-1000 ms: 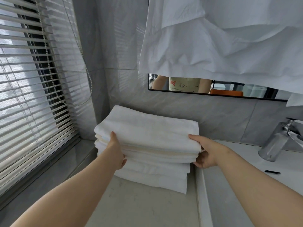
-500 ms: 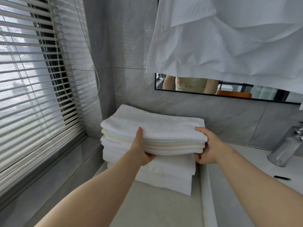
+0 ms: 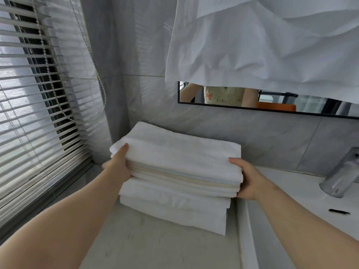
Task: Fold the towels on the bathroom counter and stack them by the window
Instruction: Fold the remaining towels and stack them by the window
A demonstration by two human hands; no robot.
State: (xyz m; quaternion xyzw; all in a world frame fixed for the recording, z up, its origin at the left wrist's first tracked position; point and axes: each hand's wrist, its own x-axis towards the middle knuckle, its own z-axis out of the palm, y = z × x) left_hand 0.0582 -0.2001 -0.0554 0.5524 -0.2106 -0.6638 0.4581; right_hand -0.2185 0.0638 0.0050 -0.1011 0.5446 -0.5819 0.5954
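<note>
A stack of folded white and cream towels (image 3: pixel 180 158) sits on the pale counter (image 3: pixel 155 247) in the corner by the window (image 3: pixel 29 113). My left hand (image 3: pixel 118 166) grips the left end of the upper towels, thumb on top. At the right end my right hand (image 3: pixel 245 177) holds the same upper towels, fingers tucked under them. The lower white towels (image 3: pixel 174 210) of the stack rest on the counter beneath, not held.
Slatted blinds with a bead cord (image 3: pixel 97 78) cover the window at left. A large white cloth (image 3: pixel 262 39) hangs over the mirror (image 3: pixel 272 101). A chrome tap (image 3: pixel 342 175) and sink basin (image 3: pixel 310 206) lie at right.
My left hand slid back from the front middle of the upper towels to their left end. The upper towels sit slightly further left and higher in view; my right hand kept its hold.
</note>
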